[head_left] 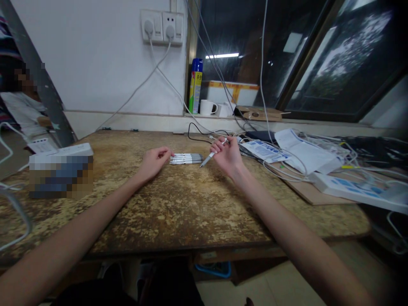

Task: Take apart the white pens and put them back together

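Note:
Several white and grey pens (186, 159) lie side by side in a row on the worn wooden table (178, 208). My left hand (156, 161) rests at the left end of that row, its fingers curled and the fingertips by the pen ends; whether it grips any pen is unclear. To the right of the row, my right hand (227, 156) is turned palm up with its fingers wrapped round one more pen (208, 158), which slants down to the left with its tip near the table.
Papers (306, 151), tangled cables and a power strip (350, 189) cover the table's right side. Another white strip (75, 149) lies at the left. A spray can (195, 87) and mug (208, 107) stand on the sill. A person (24, 106) is at far left.

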Motion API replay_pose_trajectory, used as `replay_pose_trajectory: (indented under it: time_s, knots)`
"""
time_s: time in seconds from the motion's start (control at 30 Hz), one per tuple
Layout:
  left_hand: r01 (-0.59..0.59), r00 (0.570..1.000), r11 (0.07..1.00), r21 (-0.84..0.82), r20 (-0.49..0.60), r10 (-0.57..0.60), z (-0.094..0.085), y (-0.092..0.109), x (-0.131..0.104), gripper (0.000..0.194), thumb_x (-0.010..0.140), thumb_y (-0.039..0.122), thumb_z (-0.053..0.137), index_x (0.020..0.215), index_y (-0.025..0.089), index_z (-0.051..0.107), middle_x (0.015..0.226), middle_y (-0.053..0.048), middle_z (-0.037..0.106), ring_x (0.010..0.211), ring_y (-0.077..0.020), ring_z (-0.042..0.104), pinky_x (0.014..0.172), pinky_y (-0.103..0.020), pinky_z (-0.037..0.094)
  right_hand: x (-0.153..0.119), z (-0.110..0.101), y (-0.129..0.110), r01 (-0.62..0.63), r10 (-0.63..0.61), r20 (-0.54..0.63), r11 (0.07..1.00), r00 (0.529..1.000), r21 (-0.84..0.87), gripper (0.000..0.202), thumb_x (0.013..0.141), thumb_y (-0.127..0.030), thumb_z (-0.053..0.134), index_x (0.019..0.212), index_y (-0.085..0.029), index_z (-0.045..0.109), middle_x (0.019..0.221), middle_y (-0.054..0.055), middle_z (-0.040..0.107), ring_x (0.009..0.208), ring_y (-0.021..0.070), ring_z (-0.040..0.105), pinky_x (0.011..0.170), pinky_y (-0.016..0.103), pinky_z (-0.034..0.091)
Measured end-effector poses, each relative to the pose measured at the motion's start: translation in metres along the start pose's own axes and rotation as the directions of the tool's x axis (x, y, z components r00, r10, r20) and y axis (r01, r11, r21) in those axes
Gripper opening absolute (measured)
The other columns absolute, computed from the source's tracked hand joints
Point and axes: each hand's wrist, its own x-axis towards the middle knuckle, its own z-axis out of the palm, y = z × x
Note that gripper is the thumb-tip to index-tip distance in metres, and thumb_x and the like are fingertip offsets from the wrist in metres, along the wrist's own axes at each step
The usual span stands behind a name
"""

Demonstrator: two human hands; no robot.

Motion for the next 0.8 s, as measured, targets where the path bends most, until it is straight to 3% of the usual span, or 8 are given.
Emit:
replay_pose_trajectory:
  time_s: [0.17, 0.47, 0.8]
  knots:
    - [-0.06, 0.998, 0.995, 0.083, 0.029, 0.057, 0.002, -0.003, -0.001, 0.038, 0.099, 0.041, 0.05, 0.094, 0.016, 0.078, 0.064, 0.002, 0.057, 0.061, -0.0154, 0.047, 0.06, -0.027, 0.03, -0.002, 0.001, -0.003, 0.02, -0.02, -0.008, 1.0, 1.0, -0.003, 0.027, 0.102, -0.033, 0.037, 0.077, -0.024, 0.041, 0.057, -0.007, 0.026, 0.049, 0.0123, 0.032, 0.048, 0.022, 0.037]
    - [-0.076, 0.996, 0.99, 0.122, 0.052, 0.07, 0.003, -0.006, 0.0, 0.039, 0.099, 0.044, 0.051, 0.094, 0.017, 0.079, 0.063, 0.002, 0.057, 0.061, -0.0161, 0.049, 0.06, -0.027, 0.03, -0.006, 0.009, -0.009, 0.047, -0.047, -0.005, 0.999, 0.999, -0.015, 0.028, 0.103, -0.038, 0.038, 0.08, -0.023, 0.047, 0.058, -0.007, 0.027, 0.049, 0.012, 0.031, 0.047, 0.021, 0.036]
    - [-0.068, 0.996, 0.988, 0.14, 0.075, 0.058, 0.004, -0.006, 0.0, 0.039, 0.099, 0.043, 0.05, 0.095, 0.018, 0.079, 0.063, 0.002, 0.056, 0.06, -0.0166, 0.048, 0.06, -0.028, 0.03, -0.006, 0.011, -0.012, 0.075, -0.075, 0.002, 0.995, 0.997, -0.065, 0.026, 0.102, -0.033, 0.039, 0.08, -0.023, 0.05, 0.059, -0.007, 0.026, 0.05, 0.0119, 0.03, 0.049, 0.021, 0.035]
